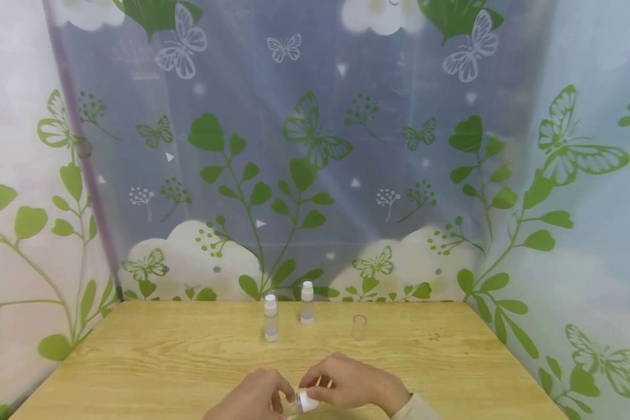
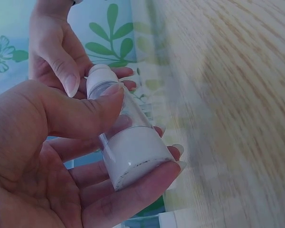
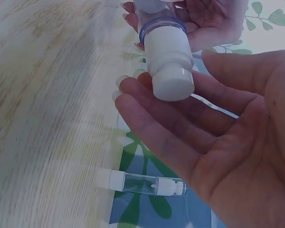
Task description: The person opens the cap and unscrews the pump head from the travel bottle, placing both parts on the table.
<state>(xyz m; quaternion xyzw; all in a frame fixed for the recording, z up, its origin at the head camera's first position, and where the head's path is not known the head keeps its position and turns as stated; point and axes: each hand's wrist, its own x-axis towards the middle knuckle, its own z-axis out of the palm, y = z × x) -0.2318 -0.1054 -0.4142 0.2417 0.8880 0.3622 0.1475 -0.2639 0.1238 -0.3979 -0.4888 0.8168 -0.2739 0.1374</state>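
A small clear pump bottle (image 2: pixel 135 149) with a white base and white pump head (image 3: pixel 168 52) lies tilted just above the table's near side. My left hand (image 1: pixel 254 395) grips its body, thumb on the clear wall and fingers curled underneath, as the left wrist view shows. Around the pump head end is my right hand (image 1: pixel 349 382). Its fingers are loosely bent behind the white head and its thumb stands off to the side in the right wrist view. Whether those fingers touch the head I cannot tell.
Two similar bottles, one (image 1: pixel 270 321) nearer and one (image 1: pixel 307 304) farther back, stand upright at the back of the wooden table (image 1: pixel 152 361). To their right sits a clear cap (image 1: pixel 359 328). A patterned curtain (image 1: pixel 378 192) hangs behind the table's far edge.
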